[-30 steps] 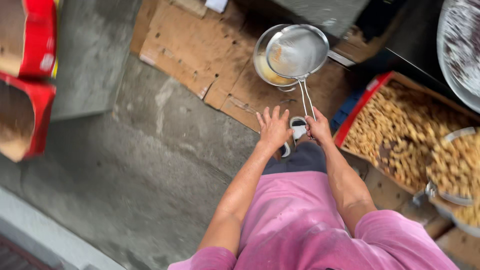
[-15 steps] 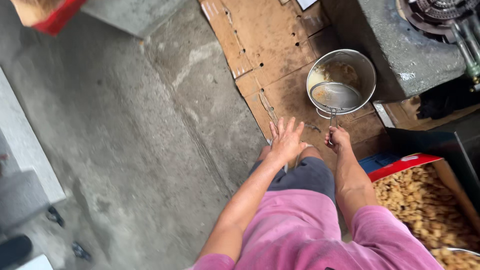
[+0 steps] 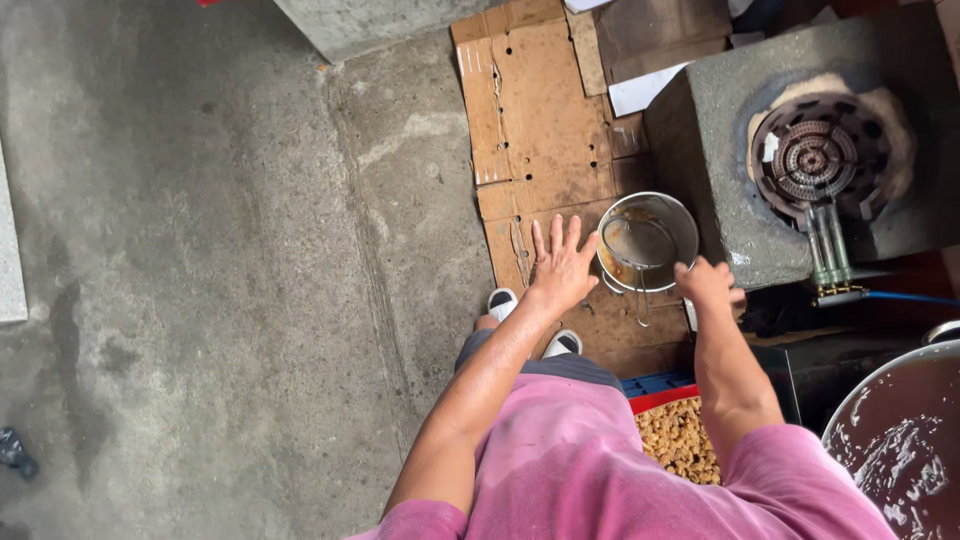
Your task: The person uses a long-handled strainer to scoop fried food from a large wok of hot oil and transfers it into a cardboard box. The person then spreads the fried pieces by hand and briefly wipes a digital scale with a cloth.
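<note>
While the view's swung over to the burner (image 3: 815, 160), right hand (image 3: 708, 283) stays closed on the strainer (image 3: 638, 243) handle over the metal bowl (image 3: 650, 240); left hand (image 3: 562, 268) still splayed, empty.

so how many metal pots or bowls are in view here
2: a small metal pot on the cardboard, with a wire strainer in it, by the right hand; a big pot of dark liquid at the lower right edge, cut off. Others may lie outside the frame.

one pot (image 3: 655, 225), one strainer (image 3: 638, 243) (inside), one burner (image 3: 815, 158)
</note>
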